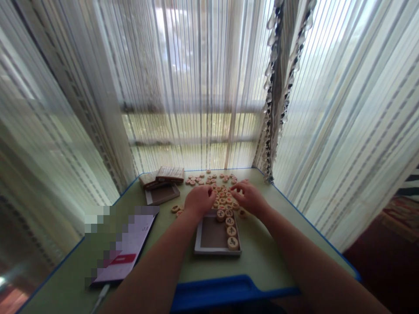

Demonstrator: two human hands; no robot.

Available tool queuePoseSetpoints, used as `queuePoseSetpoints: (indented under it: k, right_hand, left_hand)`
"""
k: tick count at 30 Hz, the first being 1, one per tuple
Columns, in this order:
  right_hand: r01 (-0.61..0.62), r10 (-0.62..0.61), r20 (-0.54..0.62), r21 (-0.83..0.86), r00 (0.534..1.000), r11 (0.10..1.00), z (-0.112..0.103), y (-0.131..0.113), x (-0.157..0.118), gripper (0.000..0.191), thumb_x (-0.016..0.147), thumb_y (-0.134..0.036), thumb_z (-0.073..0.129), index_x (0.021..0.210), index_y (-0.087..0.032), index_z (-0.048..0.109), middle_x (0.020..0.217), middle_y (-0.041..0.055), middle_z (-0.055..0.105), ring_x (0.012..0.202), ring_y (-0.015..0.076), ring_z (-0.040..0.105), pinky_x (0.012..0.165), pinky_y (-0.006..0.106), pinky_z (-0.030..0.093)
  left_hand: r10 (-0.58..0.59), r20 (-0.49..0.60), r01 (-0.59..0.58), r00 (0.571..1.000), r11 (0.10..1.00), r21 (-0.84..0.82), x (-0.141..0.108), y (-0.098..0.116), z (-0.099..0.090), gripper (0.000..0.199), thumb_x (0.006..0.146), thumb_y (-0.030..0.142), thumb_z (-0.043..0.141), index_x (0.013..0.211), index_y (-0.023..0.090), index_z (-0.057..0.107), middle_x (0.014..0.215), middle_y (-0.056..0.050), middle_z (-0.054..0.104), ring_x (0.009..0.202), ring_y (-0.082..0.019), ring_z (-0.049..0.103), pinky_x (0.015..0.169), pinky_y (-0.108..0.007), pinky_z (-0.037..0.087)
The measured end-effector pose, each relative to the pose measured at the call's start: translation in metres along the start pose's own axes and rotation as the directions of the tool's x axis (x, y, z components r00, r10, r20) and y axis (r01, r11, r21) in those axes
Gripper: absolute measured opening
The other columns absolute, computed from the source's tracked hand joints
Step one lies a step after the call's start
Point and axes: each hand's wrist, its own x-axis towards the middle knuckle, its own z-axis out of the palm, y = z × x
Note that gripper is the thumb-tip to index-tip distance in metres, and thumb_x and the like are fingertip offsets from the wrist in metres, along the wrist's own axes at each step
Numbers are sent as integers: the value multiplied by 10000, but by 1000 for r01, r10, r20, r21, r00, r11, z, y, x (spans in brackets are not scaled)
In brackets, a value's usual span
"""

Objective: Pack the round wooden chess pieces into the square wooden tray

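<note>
Round wooden Chinese chess pieces (222, 200) lie in a loose cluster between my two hands. My left hand (200, 199) is at the left side of the cluster with its fingers curled in; whatever they hold, if anything, is hidden. On the right side my right hand (249, 197) reaches in over the pieces, its fingers bent but apart, with no piece visible in them. Nearer to me is a shallow open box (212, 251). Several dark-marked pieces stand inside it, in a column along its right wall and at the far right corner.
More chess pieces (193, 179) are scattered toward the far edge, and a few (176, 209) lie left of my left wrist. A box lid or tray (163, 194) and flat boxes (170, 173) sit back left. A tablet (131, 248) with a cable lies left. Curtains (196, 87) hang behind the table.
</note>
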Motion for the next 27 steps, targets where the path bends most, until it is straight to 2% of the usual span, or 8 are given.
queuePoseSetpoints:
  k: [6, 9, 12, 15, 17, 19, 22, 27]
  right_hand:
    - [-211, 193, -191, -82, 963, 974, 6, 37, 8, 243, 763, -232, 486, 903, -152, 668, 814, 65, 610, 784, 174, 549, 771, 290, 424]
    - [-279, 271, -68, -176, 960, 944, 14, 43, 24, 291, 789, -252, 459, 975, -157, 662, 913, 77, 638, 875, 179, 555, 844, 284, 398]
    - [-247, 309, 125, -359, 943, 900, 21, 50, 50, 324, 783, -313, 476, 1029, -208, 659, 1102, 75, 608, 1026, 227, 509, 899, 317, 363]
    - [-262, 367, 181, -430, 912, 864, 26, 57, 78, 379, 789, -323, 459, 1129, -247, 609, 1240, 52, 541, 1099, 252, 473, 901, 337, 362]
    - [-273, 389, 204, -434, 898, 859, 28, 62, 93, 378, 776, -324, 477, 1118, -243, 617, 1193, 63, 577, 1053, 249, 512, 868, 338, 385]
    - [-294, 429, 255, -436, 866, 851, 31, 64, 103, 288, 752, -311, 509, 973, -246, 684, 938, 59, 681, 871, 213, 597, 780, 313, 424]
    - [-341, 495, 273, -458, 825, 821, 36, 66, 113, 208, 708, -291, 567, 848, -223, 704, 683, 50, 677, 697, 183, 620, 682, 289, 438]
    - [-366, 490, 163, -478, 856, 799, 39, 61, 117, 269, 687, -260, 574, 908, -149, 678, 824, 125, 679, 821, 236, 619, 684, 316, 443]
  left_hand:
    - [-56, -32, 57, 998, 998, 6, 3, -5, 2, 265, 804, 340, 426, 753, 198, 644, 776, -61, 665, 744, -181, 600, 632, -259, 385]
    - [-94, -59, 94, 994, 996, 1, 5, -7, 3, 272, 809, 348, 417, 759, 198, 639, 774, -59, 666, 740, -181, 602, 627, -259, 384]
    - [-109, -93, 109, 990, 994, -4, 6, -9, 2, 272, 815, 336, 407, 759, 196, 633, 771, -56, 666, 733, -175, 602, 626, -257, 381]
    - [-110, -125, 109, 986, 994, -13, 7, -10, 1, 256, 812, 329, 416, 754, 199, 630, 771, -49, 664, 737, -170, 600, 638, -255, 383]
    - [-119, -151, 117, 981, 993, -23, 7, -10, -1, 251, 813, 322, 417, 754, 199, 628, 764, -46, 661, 740, -167, 598, 647, -253, 386]
    - [-132, -175, 129, 976, 991, -31, 7, -10, -3, 248, 813, 313, 416, 749, 196, 625, 758, -46, 659, 738, -164, 597, 647, -250, 388]
    - [-134, -194, 128, 972, 991, -46, 7, -10, -7, 233, 810, 301, 425, 752, 193, 623, 759, -43, 658, 735, -163, 598, 638, -247, 392]
    - [-106, -203, 97, 973, 994, -55, 7, -9, -8, 223, 808, 293, 435, 763, 192, 629, 745, -43, 657, 728, -168, 598, 632, -252, 407]
